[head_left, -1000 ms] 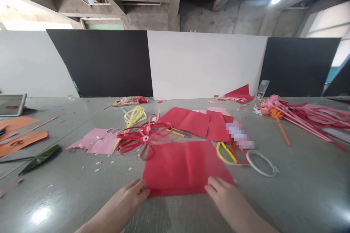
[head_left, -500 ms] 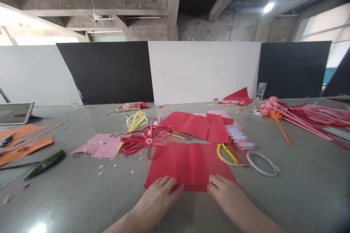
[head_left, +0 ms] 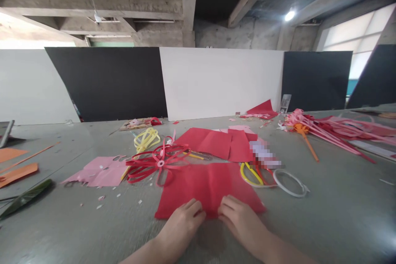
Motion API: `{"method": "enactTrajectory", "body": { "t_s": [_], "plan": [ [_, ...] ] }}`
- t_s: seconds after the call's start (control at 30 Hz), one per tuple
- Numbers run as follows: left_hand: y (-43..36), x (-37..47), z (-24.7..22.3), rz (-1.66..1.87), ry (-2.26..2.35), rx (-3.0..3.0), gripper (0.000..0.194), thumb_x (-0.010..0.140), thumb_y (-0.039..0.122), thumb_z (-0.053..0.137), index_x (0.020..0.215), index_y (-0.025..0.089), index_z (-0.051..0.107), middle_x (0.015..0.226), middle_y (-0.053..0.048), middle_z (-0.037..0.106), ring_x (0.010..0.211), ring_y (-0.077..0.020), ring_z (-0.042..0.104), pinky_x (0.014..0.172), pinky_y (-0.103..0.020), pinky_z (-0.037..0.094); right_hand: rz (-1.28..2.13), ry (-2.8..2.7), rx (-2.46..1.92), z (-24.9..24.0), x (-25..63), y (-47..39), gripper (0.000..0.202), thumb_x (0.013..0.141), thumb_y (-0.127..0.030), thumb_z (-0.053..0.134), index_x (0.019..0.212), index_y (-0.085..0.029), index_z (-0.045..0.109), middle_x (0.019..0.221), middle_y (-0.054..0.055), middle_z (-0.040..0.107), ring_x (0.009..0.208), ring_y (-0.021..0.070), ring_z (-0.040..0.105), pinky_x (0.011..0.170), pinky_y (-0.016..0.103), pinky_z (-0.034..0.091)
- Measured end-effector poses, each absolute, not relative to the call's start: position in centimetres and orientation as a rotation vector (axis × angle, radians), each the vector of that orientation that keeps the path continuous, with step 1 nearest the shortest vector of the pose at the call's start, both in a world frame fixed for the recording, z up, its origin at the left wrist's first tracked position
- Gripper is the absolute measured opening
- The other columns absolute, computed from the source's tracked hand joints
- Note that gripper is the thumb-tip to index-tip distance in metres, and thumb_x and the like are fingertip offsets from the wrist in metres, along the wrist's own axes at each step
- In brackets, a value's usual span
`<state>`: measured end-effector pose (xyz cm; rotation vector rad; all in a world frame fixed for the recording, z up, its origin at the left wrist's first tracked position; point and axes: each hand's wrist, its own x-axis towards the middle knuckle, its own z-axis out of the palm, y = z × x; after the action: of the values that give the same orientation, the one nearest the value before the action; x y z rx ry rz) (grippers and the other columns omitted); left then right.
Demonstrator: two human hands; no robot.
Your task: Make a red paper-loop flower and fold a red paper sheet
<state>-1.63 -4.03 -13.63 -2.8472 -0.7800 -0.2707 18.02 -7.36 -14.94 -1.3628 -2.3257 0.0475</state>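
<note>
A red sheet of paper (head_left: 210, 183) lies flat in front of me, with a faint crease down its middle. My left hand (head_left: 185, 222) is closed on its near edge, left of the crease, fingers curled over the paper. To the right of the crease, my right hand (head_left: 240, 218) pinches the same edge with bent fingers. The thumbs and the paper beneath the fingers are partly hidden. A looped flower of red strips (head_left: 160, 163) touches the sheet's far left side. Yellow-handled scissors (head_left: 251, 174) rest by its far right corner.
More red sheets (head_left: 204, 142) lie beyond. On the left are a pink cut sheet (head_left: 103, 171), yellow loops (head_left: 147, 139), orange pieces (head_left: 20, 174) and a green leaf (head_left: 27, 199). Rightward are a white ring (head_left: 291, 183) and pink strips (head_left: 334, 128). White and black panels back the table.
Both hands have moved inward along the near edge, closer to each other, and their fingers are more curled on the paper. The view has turned slightly to the right.
</note>
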Motion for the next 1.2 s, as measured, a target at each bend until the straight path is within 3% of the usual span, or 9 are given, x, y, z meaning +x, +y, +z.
{"method": "enactTrajectory", "body": {
  "t_s": [0.3, 0.4, 0.57, 0.77, 1.03, 1.2],
  "plan": [
    [-3.8, -1.6, -14.3, -0.294, -0.916, -2.911, 0.007, 0.084, 0.01, 0.051, 0.083, 0.017, 0.053, 0.084, -0.001, 0.054, 0.077, -0.017, 0.052, 0.066, -0.027, 0.044, 0.161, -2.282, -1.387, -14.7, 18.0, -7.5, 0.016, 0.082, -0.004, 0.05, 0.077, -0.017, 0.058, 0.083, 0.002, 0.056, 0.08, 0.0162, 0.053, 0.071, 0.026, 0.042],
    [-3.5, -1.5, -14.5, -0.278, -0.931, -2.941, 0.01, 0.085, 0.009, 0.048, 0.082, 0.016, 0.054, 0.084, -0.001, 0.054, 0.078, -0.0176, 0.052, 0.068, -0.028, 0.044, 0.152, -2.364, -1.349, -14.3, 18.2, -7.0, 0.007, 0.08, -0.01, 0.055, 0.078, -0.017, 0.056, 0.083, 0.002, 0.056, 0.077, 0.0165, 0.053, 0.068, 0.026, 0.042],
    [-3.3, -1.1, -13.1, -0.277, -1.052, -3.053, 0.021, 0.086, 0.004, 0.04, 0.083, 0.016, 0.057, 0.085, -0.003, 0.055, 0.079, -0.0151, 0.053, 0.07, -0.024, 0.042, 0.112, -2.514, -1.233, -13.6, 18.4, -5.7, 0.005, 0.081, -0.014, 0.054, 0.077, -0.018, 0.056, 0.078, 0.0, 0.057, 0.073, 0.016, 0.054, 0.062, 0.025, 0.039],
    [-3.2, 0.1, -11.9, -0.236, -1.027, -3.125, 0.02, 0.082, 0.004, 0.042, 0.084, 0.015, 0.059, 0.086, -0.004, 0.057, 0.079, -0.0151, 0.054, 0.071, -0.024, 0.043, 0.28, -2.485, -1.173, -13.5, 18.4, -5.0, 0.01, 0.081, -0.012, 0.052, 0.075, -0.018, 0.057, 0.075, -0.001, 0.058, 0.071, 0.0139, 0.055, 0.062, 0.023, 0.038],
    [-2.8, 0.3, -13.7, -0.703, -1.26, -3.222, 0.025, 0.077, 0.0, 0.047, 0.075, 0.017, 0.065, 0.075, 0.001, 0.057, 0.068, -0.0106, 0.056, 0.065, -0.018, 0.042, 0.552, -2.262, -1.257, -13.2, 18.9, -5.2, 0.013, 0.078, -0.009, 0.055, 0.073, -0.019, 0.062, 0.072, -0.002, 0.058, 0.068, 0.0122, 0.056, 0.062, 0.022, 0.039],
    [-2.8, 0.1, -13.0, -0.648, -1.166, -3.27, 0.023, 0.081, 0.004, 0.049, 0.078, 0.017, 0.067, 0.076, 0.0, 0.06, 0.07, -0.0104, 0.057, 0.066, -0.018, 0.043, 0.588, -2.223, -1.232, -12.8, 18.9, -5.5, 0.018, 0.077, -0.004, 0.051, 0.076, -0.019, 0.061, 0.073, -0.002, 0.06, 0.069, 0.0119, 0.056, 0.064, 0.021, 0.039]
  ]
}}
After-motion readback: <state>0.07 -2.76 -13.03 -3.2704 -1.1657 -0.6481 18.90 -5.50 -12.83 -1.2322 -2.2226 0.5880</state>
